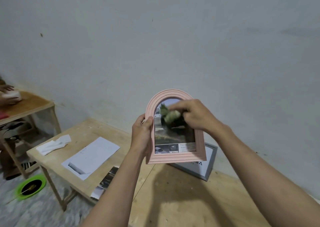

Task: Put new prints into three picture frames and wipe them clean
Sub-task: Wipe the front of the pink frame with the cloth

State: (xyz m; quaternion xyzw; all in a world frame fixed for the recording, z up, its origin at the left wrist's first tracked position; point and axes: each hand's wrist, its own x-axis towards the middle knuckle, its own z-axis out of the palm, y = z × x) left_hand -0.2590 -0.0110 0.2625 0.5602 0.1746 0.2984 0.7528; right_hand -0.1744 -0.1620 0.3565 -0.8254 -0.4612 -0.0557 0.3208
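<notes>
A pink arched picture frame (176, 157) stands upright in the air above the wooden table, with a printed photo page behind its glass. My left hand (142, 133) grips its left edge, thumb on the front. My right hand (195, 115) presses a bunched greenish cloth (170, 115) against the upper part of the glass. A grey rectangular frame (204, 167) lies flat on the table behind and below the pink one, partly hidden by it.
On the wooden table (173, 200) lie a white printed sheet (91, 157), a crumpled white paper or cloth (53, 144) and a stack of photo prints (107, 181) at the front edge. Another person's hands work at a second table (29, 105) far left. A green dish (31, 187) sits on the floor.
</notes>
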